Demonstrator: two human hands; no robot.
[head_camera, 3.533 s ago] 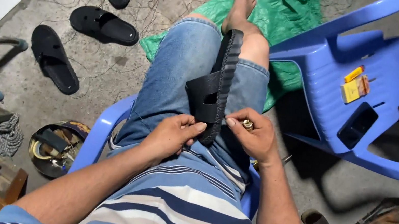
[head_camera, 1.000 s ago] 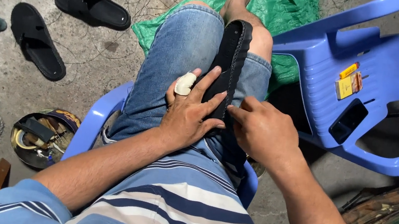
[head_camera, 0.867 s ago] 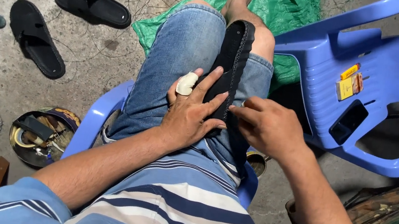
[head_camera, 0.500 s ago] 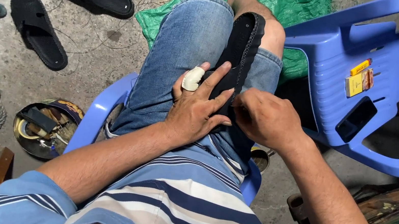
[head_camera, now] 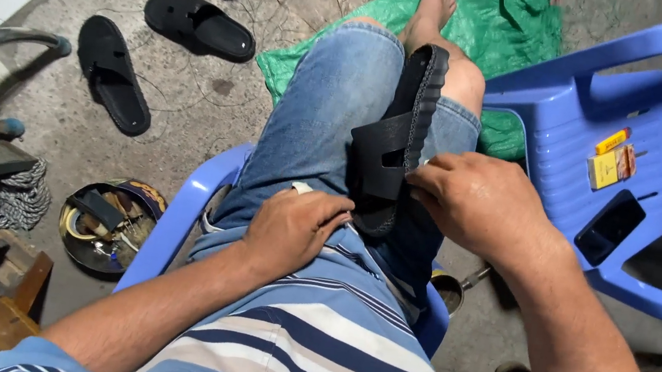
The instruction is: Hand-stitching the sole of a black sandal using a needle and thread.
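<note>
Centrally, a black sandal (head_camera: 400, 135) is held on edge across the lap, lying on the denim shorts (head_camera: 319, 116). Its strap edge is pinched by the right hand (head_camera: 482, 204), fingers curled, forearm running to lower right of frame. The left hand (head_camera: 291, 228) is laid palm-down, fingers bent, on the thigh beside the sandal's heel; something white is glimpsed under it. More sandals (head_camera: 199, 24) are seen upper left on the floor.

Black ridged-sole sandal (head_camera: 402, 136) on edge between denim-clad thighs, strap leftward
</note>
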